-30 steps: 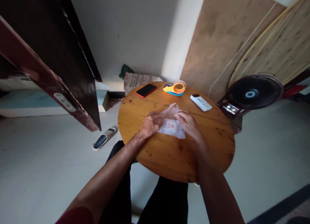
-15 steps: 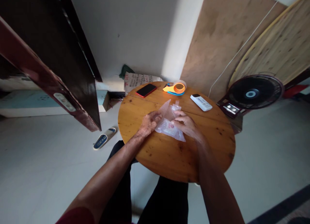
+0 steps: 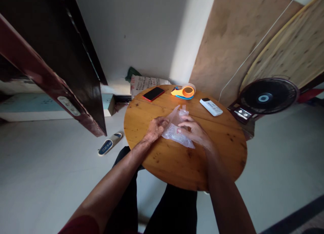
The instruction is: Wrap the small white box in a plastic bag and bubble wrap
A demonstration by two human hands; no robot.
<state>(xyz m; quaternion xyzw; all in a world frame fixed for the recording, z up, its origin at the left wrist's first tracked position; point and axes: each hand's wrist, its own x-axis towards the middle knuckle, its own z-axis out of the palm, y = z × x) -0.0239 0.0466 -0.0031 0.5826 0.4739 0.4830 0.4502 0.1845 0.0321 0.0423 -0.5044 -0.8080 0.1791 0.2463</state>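
A crumpled piece of clear bubble wrap (image 3: 174, 134) lies on the round wooden table (image 3: 162, 163) between my hands. On its left edge, my left hand (image 3: 157, 127) is closed, gripping the plastic with thumb and fingers. My right hand (image 3: 193, 130) curls over the right side, thumb and fingertips on the wrap. A flap of the wrap stands up between the hands, and a strip of clear tape (image 3: 184, 108) sticks out at its far end. Whatever lies inside the wrap is too hazy to make out.
Along the table's far side are a phone with a red edge (image 3: 153, 93), an orange tape dispenser (image 3: 186, 91) and a white device (image 3: 211, 107). A dark fan (image 3: 264, 98) stands right of the table, a slipper (image 3: 110, 144) on the floor left.
My right thumb and fingers have shifted slightly left and inward over the wrap. A reddish mark seen through the plastic before is now covered. My left hand keeps its hold.
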